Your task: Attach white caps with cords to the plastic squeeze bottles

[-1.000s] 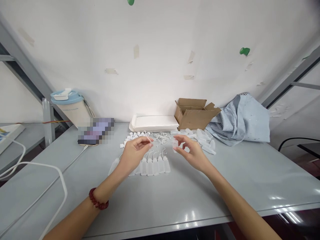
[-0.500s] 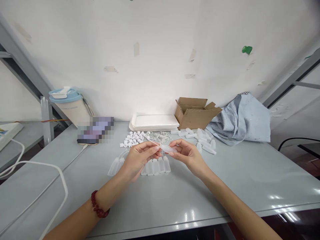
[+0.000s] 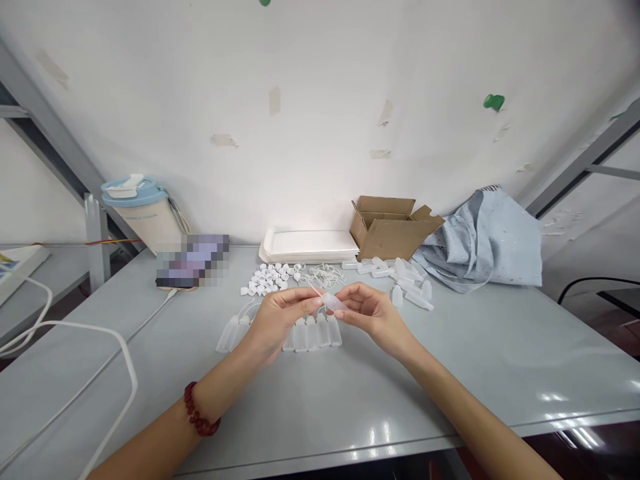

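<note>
Between my two hands is a small translucent plastic bottle [image 3: 336, 304], held above the table and tilted. My left hand [image 3: 283, 319] pinches its neck end between thumb and fingertips, and a thin white strand sticks up there. My right hand [image 3: 377, 315] grips the bottle's body with thumb and fingers. Below and behind my hands, several similar bottles [image 3: 312, 333] lie side by side with cords at their necks; my left hand covers part of the row. White caps [image 3: 270, 277] and a tangle of white cord loops [image 3: 325, 275] lie just beyond.
Loose bottles [image 3: 413, 283] lie at the right, before an open cardboard box [image 3: 400, 233] and a grey-blue cloth bag [image 3: 490, 240]. A stack of white trays [image 3: 313, 245] stands against the wall. At left are a tumbler [image 3: 143, 213], a phone [image 3: 193, 261] and a white cable [image 3: 127, 363].
The bottle has tipped more steeply, and the white strand at its neck now points further up. My hands have drawn slightly closer together. Things on the table lie as before.
</note>
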### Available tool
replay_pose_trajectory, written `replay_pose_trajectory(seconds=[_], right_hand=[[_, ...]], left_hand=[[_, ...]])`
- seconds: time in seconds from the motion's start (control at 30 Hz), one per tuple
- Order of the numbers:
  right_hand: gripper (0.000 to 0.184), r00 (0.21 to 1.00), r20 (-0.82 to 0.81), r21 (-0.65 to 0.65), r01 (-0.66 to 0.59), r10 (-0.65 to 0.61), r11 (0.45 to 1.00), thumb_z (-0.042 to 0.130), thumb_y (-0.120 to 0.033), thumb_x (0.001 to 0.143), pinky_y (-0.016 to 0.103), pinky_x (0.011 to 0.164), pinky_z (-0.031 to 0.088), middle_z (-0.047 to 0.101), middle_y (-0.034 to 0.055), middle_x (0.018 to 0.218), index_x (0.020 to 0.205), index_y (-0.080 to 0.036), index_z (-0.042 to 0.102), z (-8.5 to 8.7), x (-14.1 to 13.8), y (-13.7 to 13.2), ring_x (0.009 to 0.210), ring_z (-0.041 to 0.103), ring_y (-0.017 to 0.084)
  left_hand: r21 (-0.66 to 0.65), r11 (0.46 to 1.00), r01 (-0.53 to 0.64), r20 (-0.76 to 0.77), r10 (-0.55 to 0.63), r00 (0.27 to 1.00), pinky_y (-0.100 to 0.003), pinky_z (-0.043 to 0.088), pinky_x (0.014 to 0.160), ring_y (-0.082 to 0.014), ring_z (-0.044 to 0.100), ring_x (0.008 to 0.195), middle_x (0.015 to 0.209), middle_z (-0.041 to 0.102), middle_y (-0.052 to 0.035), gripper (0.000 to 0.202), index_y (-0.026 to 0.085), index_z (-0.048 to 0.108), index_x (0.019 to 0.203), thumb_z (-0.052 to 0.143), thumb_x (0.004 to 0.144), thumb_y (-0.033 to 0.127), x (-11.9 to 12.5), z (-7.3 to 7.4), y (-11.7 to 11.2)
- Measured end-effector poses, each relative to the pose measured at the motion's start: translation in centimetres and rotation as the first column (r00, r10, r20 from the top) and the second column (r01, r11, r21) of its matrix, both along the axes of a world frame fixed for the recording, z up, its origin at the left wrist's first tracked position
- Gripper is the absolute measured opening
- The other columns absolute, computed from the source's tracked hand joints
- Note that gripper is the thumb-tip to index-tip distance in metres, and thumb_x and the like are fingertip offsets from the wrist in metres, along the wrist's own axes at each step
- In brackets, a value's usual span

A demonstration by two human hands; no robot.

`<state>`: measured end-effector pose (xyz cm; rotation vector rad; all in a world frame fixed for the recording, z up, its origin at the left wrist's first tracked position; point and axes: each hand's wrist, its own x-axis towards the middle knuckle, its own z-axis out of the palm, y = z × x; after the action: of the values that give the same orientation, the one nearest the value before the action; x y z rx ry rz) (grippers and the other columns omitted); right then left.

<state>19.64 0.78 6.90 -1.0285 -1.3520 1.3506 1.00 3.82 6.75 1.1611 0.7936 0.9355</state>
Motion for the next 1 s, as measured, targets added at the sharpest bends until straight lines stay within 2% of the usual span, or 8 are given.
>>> replay_pose_trajectory(seconds=[0.07,0.17,0.3,0.47,0.53,0.73,1.0], right_hand=[[0.021,1.0,-0.008,-0.012,-0.013,0.013,1.0,0.072,-0.026,0.073,0.031,0.075,0.049,0.068,0.0028,0.086,0.087,-0.02,0.057,0.0,-0.1,-0.1,0.082,0.065,0.017],[0.031,0.999,0.008,-0.007,-0.034,0.034,0.999,0.07,-0.026,0.074,0.031,0.069,0.049,0.069,0.0026,0.085,0.099,-0.022,0.054,-0.2,-0.3,-0.3,0.077,0.065,0.017],[0.044,0.99,0.144,0.071,-0.016,0.006,0.997,0.067,-0.026,0.076,0.032,0.067,0.049,0.068,0.0027,0.087,0.117,-0.024,0.051,-0.5,-0.6,-0.6,0.077,0.065,0.017],[0.035,0.961,0.272,0.194,-0.01,-0.044,0.981,0.064,-0.025,0.078,0.032,0.071,0.05,0.067,0.0024,0.085,0.112,-0.023,0.057,-0.8,-0.8,-0.6,0.081,0.063,0.017],[0.035,0.963,0.265,0.214,-0.012,-0.046,0.977,0.064,-0.025,0.078,0.032,0.071,0.05,0.068,0.0026,0.087,0.112,-0.023,0.057,-0.9,-0.9,-0.6,0.082,0.063,0.017],[0.038,0.969,0.237,0.203,0.021,-0.069,0.979,0.067,-0.029,0.077,0.03,0.068,0.051,0.066,0.0016,0.085,0.113,-0.025,0.056,-1.0,-1.0,-0.7,0.079,0.062,0.016],[0.033,0.976,0.212,0.227,0.004,-0.053,0.974,0.065,-0.029,0.079,0.029,0.064,0.052,0.066,0.0011,0.084,0.111,-0.026,0.059,-1.5,-1.1,-0.7,0.072,0.061,0.015]], left_hand=[[0.006,1.0,-0.008,-0.015,0.008,1.0,-0.027,0.042,0.079,-0.0134,0.053,0.081,0.094,0.067,-0.0029,0.011,0.02,0.073,0.081,0.071,0.073,0.028,0.0,-0.1,0.0],[0.011,1.0,-0.007,-0.043,0.008,0.999,-0.029,0.042,0.081,-0.0147,0.054,0.081,0.092,0.067,-0.0035,0.014,0.02,0.072,0.083,0.071,0.074,0.03,0.1,-0.3,-0.1],[0.054,0.998,0.007,-0.077,-0.003,0.997,-0.03,0.044,0.078,-0.0163,0.055,0.081,0.087,0.066,-0.0038,0.021,0.019,0.071,0.084,0.064,0.079,0.038,0.2,-0.2,-0.4],[0.126,0.991,-0.05,-0.183,0.072,0.98,-0.027,0.043,0.074,-0.0125,0.053,0.071,0.082,0.064,0.0,0.017,0.02,0.069,0.078,0.067,0.076,0.037,0.4,0.0,-0.6],[0.108,0.994,-0.028,-0.154,0.044,0.987,-0.027,0.043,0.077,-0.0135,0.055,0.076,0.085,0.065,-0.0004,0.015,0.02,0.07,0.08,0.068,0.076,0.035,0.4,-0.2,-0.5],[-0.056,0.996,0.064,0.047,-0.061,0.997,-0.032,0.042,0.088,-0.0189,0.057,0.094,0.091,0.067,-0.0036,0.016,0.019,0.07,0.086,0.072,0.072,0.025,0.2,-0.6,-0.1],[-0.137,0.982,0.132,0.097,-0.119,0.988,-0.032,0.044,0.085,-0.0174,0.059,0.084,0.079,0.065,-0.0027,0.014,0.018,0.071,0.084,0.072,0.071,0.021,0.1,-0.6,0.1]])
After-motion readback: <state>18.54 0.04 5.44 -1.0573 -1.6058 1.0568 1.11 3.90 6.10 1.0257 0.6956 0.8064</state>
